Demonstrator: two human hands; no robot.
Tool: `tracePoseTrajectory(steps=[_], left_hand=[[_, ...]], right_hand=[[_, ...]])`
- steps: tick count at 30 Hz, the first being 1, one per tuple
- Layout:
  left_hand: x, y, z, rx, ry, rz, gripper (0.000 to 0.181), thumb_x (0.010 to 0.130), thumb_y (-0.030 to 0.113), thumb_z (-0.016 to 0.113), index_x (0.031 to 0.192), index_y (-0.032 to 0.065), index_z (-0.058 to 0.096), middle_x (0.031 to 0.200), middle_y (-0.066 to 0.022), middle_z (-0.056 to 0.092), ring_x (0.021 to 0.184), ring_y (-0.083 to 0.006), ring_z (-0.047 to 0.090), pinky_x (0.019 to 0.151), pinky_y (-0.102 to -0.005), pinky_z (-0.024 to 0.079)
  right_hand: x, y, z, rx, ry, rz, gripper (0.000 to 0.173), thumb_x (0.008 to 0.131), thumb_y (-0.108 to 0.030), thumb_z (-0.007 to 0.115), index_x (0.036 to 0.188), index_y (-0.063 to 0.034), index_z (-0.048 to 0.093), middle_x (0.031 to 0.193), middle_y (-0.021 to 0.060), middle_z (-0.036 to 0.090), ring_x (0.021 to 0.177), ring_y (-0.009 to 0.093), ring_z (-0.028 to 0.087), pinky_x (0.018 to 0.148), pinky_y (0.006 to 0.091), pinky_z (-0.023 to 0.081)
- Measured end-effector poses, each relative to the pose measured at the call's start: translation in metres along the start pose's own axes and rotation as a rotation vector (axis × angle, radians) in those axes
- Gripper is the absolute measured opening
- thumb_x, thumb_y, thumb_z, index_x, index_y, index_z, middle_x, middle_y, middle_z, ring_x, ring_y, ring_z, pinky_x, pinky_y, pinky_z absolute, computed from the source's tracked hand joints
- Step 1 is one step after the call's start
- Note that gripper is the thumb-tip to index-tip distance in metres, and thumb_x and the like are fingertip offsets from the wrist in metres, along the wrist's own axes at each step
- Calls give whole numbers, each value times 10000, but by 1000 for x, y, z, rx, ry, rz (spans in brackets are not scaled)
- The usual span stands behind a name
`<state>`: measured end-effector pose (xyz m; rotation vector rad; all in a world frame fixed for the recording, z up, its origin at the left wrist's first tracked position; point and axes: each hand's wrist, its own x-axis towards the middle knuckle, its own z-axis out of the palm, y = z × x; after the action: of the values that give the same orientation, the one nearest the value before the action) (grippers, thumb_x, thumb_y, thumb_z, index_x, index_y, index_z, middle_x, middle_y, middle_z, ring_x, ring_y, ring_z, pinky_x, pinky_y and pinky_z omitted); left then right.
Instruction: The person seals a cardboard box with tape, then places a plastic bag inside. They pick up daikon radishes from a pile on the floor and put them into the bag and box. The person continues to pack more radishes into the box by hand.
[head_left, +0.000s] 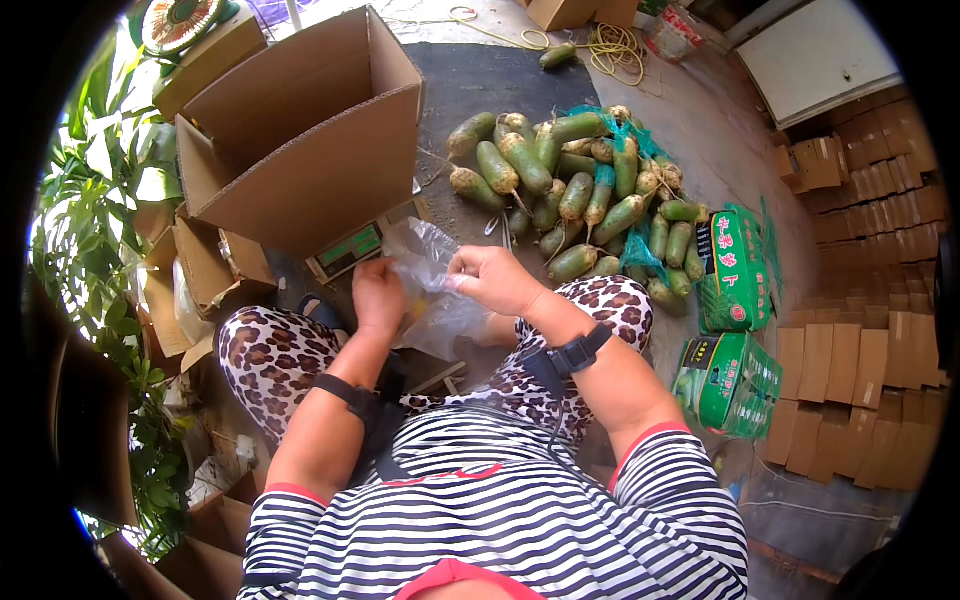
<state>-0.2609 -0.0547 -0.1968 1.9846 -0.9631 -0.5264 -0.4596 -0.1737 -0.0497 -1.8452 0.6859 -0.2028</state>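
Between my knees hangs a clear plastic bag (450, 319), gripped at its upper part by both hands. My left hand (377, 294) pinches the left side of the film, and my right hand (496, 279) pinches the right side. The fingertips are partly hidden by the film and by the backs of the hands. Just beyond my left hand, a digital scale (351, 251) with green displays lies partly under a large open cardboard box (315, 157). To the right of the box, green radishes (529, 161) are heaped on the floor, some inside teal netting (637, 251).
Two green printed packages (731, 270) stand right of the radishes. Folded cardboard (832, 367) is stacked along the right side. Smaller cardboard boxes (217, 259) and leafy plants (105, 247) line the left. A fan (182, 24) stands at the top left; a yellow hose (619, 52) lies coiled farther back.
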Motion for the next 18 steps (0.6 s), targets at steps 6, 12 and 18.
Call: tracePoseTrajectory(steps=[6, 12, 18], left_hand=[[0, 51, -1, -820, 4, -535, 202, 910, 69, 498, 1012, 0, 658, 872, -57, 642, 707, -141, 581, 630, -256, 463], [-29, 99, -7, -161, -589, -119, 313, 925, 257, 615, 998, -44, 661, 779, -23, 637, 726, -105, 544, 660, -267, 456], [-20, 113, -20, -753, -539, -807, 231, 987, 278, 553, 894, 74, 606, 603, 46, 430, 525, -67, 386, 497, -240, 322]], right_hand=[[-8, 32, -61, -981, 14, 202, 141, 810, -152, 590, 925, -99, 654, 876, 161, 701, 864, 347, 684, 759, 455, 537], [-2, 56, -84, -860, 380, 429, 124, 822, -140, 590, 913, -75, 643, 914, 181, 700, 904, 363, 679, 803, 473, 524], [-11, 11, -32, -1038, 573, -195, 300, 755, -143, 673, 1035, -58, 607, 1050, 129, 632, 1029, 305, 590, 875, 397, 459]])
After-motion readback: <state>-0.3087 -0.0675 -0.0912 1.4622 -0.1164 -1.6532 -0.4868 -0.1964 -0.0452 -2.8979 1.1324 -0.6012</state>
